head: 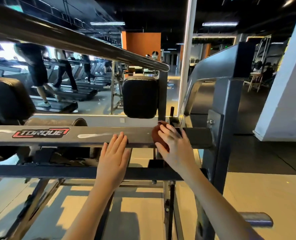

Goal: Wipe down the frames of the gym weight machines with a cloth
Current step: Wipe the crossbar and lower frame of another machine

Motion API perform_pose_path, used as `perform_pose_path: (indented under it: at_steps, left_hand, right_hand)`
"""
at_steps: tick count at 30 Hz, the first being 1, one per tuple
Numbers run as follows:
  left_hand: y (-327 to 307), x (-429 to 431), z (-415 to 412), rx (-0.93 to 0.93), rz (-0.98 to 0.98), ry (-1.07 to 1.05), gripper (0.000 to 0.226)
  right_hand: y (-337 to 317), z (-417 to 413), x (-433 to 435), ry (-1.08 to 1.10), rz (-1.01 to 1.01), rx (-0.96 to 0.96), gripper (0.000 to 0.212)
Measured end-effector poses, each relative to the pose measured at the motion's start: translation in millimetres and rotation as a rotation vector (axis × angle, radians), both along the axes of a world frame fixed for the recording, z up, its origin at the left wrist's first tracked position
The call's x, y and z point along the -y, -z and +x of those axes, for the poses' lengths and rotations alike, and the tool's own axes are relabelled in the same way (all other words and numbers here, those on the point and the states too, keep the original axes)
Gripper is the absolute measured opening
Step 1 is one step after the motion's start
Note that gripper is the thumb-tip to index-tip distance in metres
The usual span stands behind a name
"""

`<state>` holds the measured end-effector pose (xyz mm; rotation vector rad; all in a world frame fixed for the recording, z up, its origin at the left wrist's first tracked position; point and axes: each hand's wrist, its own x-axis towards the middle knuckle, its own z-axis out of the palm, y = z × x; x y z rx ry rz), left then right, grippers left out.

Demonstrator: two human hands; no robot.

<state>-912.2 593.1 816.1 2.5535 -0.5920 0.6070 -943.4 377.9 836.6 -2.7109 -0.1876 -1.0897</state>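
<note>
Reading the red-bordered TORQUE label (40,133) on the grey frame bar (140,135), I am resting my left hand (114,155) flat on that bar, fingers straight and together. My right hand (175,144) is gripping a bunched reddish-brown cloth (156,135), thumb and fingers curling round it, pressing it onto the bar's scuffed right end, near the upright post (228,118).

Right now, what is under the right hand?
A reddish-brown cloth sits under the right hand, held against the grey frame bar. The hand covers most of it, so its full shape is hidden.
</note>
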Motion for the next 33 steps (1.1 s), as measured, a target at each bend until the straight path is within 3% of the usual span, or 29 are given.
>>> perform_pose_path:
  at_steps: [5, 9, 13, 18, 22, 27, 33]
  left_hand:
    - [-2.3, -6.0, 2.0, -0.013, 0.039, 0.041, 0.069]
    - [-6.6, -17.0, 6.0, -0.040, 0.047, 0.099, 0.047]
    - [-5.1, -38.8, 11.8, -0.024, 0.033, 0.112, 0.066]
    - [0.5, -55.9, 17.8, 0.003, 0.032, 0.058, 0.074]
    - [1.2, -58.1, 19.6, -0.001, 0.030, 0.038, 0.070]
    - [0.0, -57.7, 17.7, -0.035, 0.024, 0.055, 0.061]
    - [2.6, -56.6, 17.1, -0.034, -0.014, 0.063, 0.068]
  right_hand:
    - [15.1, 6.5, -37.1, 0.179, 0.227, 0.139, 0.044]
    - [5.5, 21.1, -69.3, 0.030, 0.076, 0.028, 0.047]
    - [7.0, -0.4, -26.6, 0.063, 0.008, 0.047, 0.044]
    - [16.4, 4.2, -57.7, 0.233, 0.316, 0.146, 0.042]
    - [8.0, 29.1, -100.1, 0.070, 0.178, 0.035, 0.048]
    - [3.2, 11.4, -65.7, 0.045, -0.010, 0.044, 0.040]
    - [15.6, 17.5, -88.9, 0.213, 0.222, 0.119, 0.044]
